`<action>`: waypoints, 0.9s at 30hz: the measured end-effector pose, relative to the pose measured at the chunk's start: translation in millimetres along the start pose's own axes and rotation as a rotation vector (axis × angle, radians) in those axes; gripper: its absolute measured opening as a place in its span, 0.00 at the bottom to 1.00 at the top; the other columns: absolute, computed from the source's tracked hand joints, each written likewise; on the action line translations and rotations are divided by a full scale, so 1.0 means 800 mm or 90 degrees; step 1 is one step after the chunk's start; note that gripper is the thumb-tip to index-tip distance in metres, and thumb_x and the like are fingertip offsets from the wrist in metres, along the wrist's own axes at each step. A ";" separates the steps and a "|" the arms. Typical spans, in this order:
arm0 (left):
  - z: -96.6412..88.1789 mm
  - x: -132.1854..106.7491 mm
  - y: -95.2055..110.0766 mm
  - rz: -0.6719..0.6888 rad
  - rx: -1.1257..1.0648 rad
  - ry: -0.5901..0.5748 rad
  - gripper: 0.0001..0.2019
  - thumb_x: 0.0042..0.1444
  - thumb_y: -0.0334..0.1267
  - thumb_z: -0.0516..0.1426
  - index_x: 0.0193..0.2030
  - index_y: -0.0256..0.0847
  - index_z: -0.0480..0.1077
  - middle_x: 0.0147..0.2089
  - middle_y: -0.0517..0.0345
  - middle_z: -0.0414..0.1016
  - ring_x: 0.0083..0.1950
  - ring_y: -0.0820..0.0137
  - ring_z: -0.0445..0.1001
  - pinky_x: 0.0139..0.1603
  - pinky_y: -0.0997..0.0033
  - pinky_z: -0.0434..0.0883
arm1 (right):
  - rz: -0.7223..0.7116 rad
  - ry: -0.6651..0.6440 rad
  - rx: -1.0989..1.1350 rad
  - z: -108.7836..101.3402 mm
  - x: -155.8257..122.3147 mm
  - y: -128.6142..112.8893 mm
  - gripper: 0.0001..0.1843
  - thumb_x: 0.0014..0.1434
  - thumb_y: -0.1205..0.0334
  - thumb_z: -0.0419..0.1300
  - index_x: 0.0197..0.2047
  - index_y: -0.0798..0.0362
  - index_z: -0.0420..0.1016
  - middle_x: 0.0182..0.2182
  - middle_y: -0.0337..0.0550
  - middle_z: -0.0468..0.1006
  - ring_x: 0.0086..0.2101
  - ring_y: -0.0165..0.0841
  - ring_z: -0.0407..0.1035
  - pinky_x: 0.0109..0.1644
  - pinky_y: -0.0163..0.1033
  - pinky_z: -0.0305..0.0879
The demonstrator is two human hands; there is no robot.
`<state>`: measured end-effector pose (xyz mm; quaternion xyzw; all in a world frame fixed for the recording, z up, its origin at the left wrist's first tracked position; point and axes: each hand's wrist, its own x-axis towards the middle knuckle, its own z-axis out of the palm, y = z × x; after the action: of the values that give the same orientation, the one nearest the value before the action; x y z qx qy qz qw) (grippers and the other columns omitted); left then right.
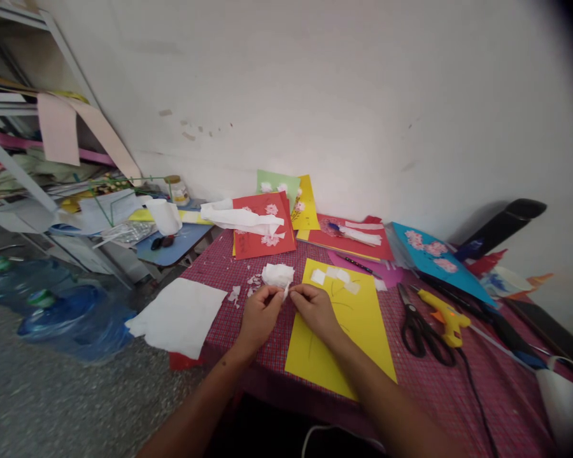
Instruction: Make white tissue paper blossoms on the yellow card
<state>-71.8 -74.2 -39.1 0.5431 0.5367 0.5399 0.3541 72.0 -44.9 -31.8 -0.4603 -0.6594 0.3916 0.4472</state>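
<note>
A small piece of white tissue paper [285, 292] is pinched in my left hand [261, 313], whose thumb and fingers are pressed together. Close beside it my right hand [315, 307] also makes a pinch at the tissue's edge. Just beyond my fingertips lies a crumpled wad of white tissue [277, 275], with torn scraps [235, 295] to its left. Under my right forearm is a yellow sheet [315, 356] with thin drawn lines. Several small white squares [338, 275] rest near its top edge.
Scissors [417, 331] and a yellow glue gun [451, 316] with a cord lie at the right. A large white sheet [181, 315] overhangs the table's left edge. Red cards [262, 245] and a blue card [434, 254] with pink flowers stand toward the wall. Water bottles [71, 321] are on the floor.
</note>
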 end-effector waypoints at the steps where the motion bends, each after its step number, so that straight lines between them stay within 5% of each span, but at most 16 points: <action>1: 0.000 0.000 -0.001 -0.013 -0.004 0.002 0.09 0.56 0.40 0.54 0.37 0.39 0.74 0.33 0.58 0.76 0.34 0.69 0.72 0.37 0.72 0.67 | 0.007 0.001 0.005 0.000 0.000 -0.001 0.10 0.56 0.62 0.56 0.29 0.54 0.77 0.23 0.38 0.73 0.25 0.30 0.64 0.31 0.34 0.60; 11: 0.000 -0.002 0.006 0.033 0.031 -0.001 0.08 0.56 0.39 0.54 0.35 0.39 0.74 0.35 0.57 0.76 0.38 0.69 0.72 0.41 0.71 0.67 | -0.001 -0.020 0.014 0.001 -0.002 -0.003 0.08 0.54 0.60 0.58 0.29 0.54 0.75 0.24 0.38 0.72 0.27 0.30 0.63 0.32 0.34 0.60; 21: 0.001 0.002 -0.007 -0.071 -0.115 -0.007 0.10 0.57 0.43 0.54 0.35 0.39 0.71 0.30 0.59 0.73 0.30 0.71 0.71 0.33 0.72 0.68 | 0.045 -0.028 0.044 -0.001 0.000 -0.002 0.12 0.57 0.59 0.55 0.25 0.53 0.68 0.18 0.34 0.66 0.20 0.28 0.57 0.25 0.33 0.54; 27: 0.001 0.004 -0.008 -0.122 -0.222 0.056 0.11 0.55 0.43 0.56 0.36 0.37 0.70 0.29 0.60 0.72 0.27 0.74 0.70 0.31 0.73 0.69 | 0.069 -0.012 0.059 -0.003 0.000 0.007 0.12 0.59 0.56 0.53 0.27 0.53 0.67 0.18 0.35 0.68 0.19 0.28 0.59 0.24 0.32 0.55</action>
<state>-73.3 -69.8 -44.7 0.3959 0.4991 0.6121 0.4686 75.5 -42.8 -36.1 -0.4706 -0.6184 0.4498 0.4401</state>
